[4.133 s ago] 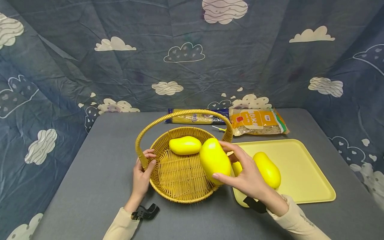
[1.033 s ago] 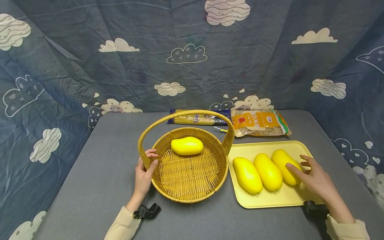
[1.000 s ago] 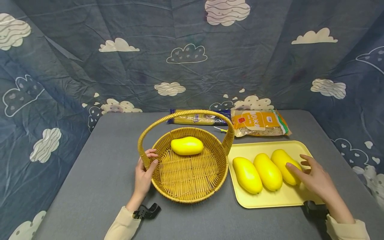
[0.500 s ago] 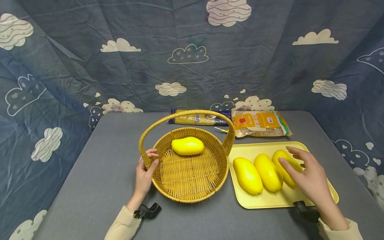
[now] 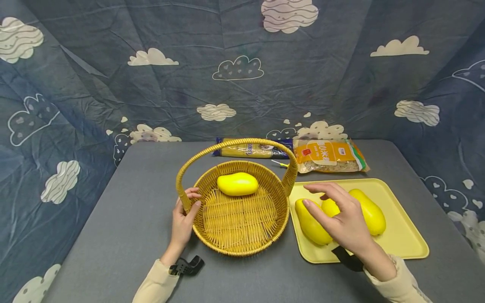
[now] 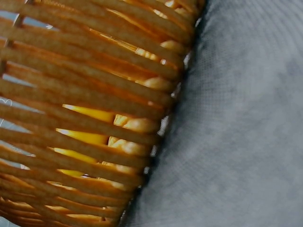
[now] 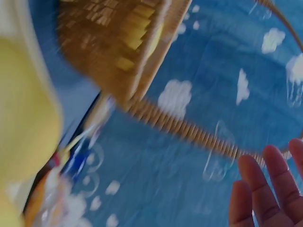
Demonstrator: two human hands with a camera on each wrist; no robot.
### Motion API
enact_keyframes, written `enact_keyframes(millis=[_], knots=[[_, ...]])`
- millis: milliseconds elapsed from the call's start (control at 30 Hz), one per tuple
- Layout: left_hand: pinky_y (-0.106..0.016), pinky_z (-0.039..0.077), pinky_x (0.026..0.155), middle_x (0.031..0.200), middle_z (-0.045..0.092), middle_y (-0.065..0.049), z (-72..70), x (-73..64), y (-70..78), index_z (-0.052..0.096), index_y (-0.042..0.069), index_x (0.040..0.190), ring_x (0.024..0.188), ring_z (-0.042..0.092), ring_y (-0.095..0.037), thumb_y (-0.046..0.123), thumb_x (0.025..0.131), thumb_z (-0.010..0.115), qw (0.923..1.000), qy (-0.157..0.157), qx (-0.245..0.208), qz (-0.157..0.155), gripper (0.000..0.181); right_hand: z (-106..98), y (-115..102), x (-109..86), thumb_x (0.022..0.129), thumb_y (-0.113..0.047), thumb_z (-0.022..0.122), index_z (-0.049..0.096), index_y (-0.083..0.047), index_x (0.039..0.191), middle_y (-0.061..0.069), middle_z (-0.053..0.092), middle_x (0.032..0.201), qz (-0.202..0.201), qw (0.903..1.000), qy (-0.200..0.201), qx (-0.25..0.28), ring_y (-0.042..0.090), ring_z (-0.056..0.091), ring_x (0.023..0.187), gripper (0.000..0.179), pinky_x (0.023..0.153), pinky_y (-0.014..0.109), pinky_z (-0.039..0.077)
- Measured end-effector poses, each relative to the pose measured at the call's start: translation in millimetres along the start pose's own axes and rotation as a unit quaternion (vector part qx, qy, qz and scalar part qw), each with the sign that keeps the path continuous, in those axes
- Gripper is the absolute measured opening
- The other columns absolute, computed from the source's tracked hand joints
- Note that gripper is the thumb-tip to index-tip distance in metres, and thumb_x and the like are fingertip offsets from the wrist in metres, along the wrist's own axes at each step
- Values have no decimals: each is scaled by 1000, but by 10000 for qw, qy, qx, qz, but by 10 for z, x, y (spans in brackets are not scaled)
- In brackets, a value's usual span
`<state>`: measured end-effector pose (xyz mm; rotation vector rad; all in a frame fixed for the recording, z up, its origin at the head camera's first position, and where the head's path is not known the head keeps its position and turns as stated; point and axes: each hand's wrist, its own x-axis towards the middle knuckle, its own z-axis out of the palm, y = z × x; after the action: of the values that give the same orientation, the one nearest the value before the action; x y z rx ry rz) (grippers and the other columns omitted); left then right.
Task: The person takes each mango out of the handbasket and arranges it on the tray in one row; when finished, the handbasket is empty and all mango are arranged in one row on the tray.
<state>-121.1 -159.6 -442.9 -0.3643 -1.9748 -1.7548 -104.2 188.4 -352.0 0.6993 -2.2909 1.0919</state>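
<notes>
A round wicker basket with a tall arched handle stands mid-table, one yellow mango lying at its far side. My left hand grips the basket's left side at the handle's foot, thumb on the rim. The left wrist view shows the weave close up, with yellow through the gaps. On the yellow tray lie a left mango, a middle mango and a right mango. Over them hovers my right hand, holding nothing, thumb and fingers spread; it partly hides the middle mango.
Behind the basket lies a long pack of noodles. To its right is an orange food bag near the tray's back edge. A thin yellow-and-white item pokes out behind the handle. A cloud-patterned cloth hangs behind the table.
Earlier my right hand held a mango over the basket; that mango now lies on the tray. The hand has since let go and moved left across the tray. My left hand stays put.
</notes>
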Motion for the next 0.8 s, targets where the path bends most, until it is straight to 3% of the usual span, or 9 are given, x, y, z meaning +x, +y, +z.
enact_keyframes(millis=[167,267,567,800], knots=[[-25,31,100,120,50,-31,-4,-4,5,56,-15,103,119,44,-32,-12,89,53,10000,-34,38,-44,14,278,-141,181,76,-7,77,68,-11,113,-1,66,108,-644,9959,-450,446,16,60,98,38,82,23,45],[-25,30,100,120,50,-32,-11,-4,12,56,-16,103,119,44,-33,-13,89,53,10000,-13,33,-44,14,428,-210,285,81,-19,75,67,-14,115,-3,65,110,-895,9928,-710,374,15,60,102,36,87,26,45],[-25,32,99,120,49,-33,-15,2,10,56,-15,103,119,43,-36,-13,89,53,10000,-36,49,-26,15,725,-329,602,87,-42,66,65,-18,118,-5,63,115,-718,9858,-1475,-351,13,58,105,39,81,36,48],[-26,31,100,121,49,-32,-14,1,6,55,-16,103,119,44,-34,-12,90,53,10000,-47,25,-54,14,968,-281,814,89,-44,63,66,-22,119,-5,63,119,-511,9798,-1794,-716,18,59,106,37,77,38,48]])
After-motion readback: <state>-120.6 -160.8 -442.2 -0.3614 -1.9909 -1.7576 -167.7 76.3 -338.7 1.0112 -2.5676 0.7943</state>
